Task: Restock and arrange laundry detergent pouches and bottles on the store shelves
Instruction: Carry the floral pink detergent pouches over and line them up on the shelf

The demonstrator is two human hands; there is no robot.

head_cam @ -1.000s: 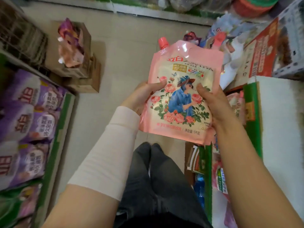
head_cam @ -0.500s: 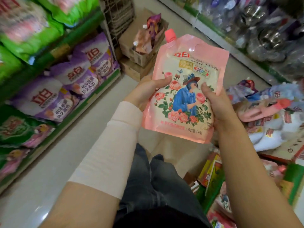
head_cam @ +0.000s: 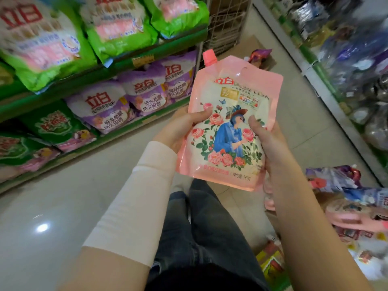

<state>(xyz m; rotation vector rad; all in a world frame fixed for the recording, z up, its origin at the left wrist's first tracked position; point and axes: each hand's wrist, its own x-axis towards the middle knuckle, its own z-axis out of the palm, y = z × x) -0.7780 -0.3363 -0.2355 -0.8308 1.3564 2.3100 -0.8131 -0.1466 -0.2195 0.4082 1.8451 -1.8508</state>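
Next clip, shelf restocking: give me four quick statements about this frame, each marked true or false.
1. The left hand and the right hand both hold the pink pouch. True.
2. The pouch's spout points down at the floor. False: the cap is at the top, away from the person.
3. The purple bags sit on the shelf under the light-green bags. True.
4. The left forearm is bare. False: a white sleeve covers it.

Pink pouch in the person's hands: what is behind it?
The left hand and right hand hold the pink pouch; their fingers behind it are mostly hidden. Past its top edge peeks a purple packet; the rest is covered.
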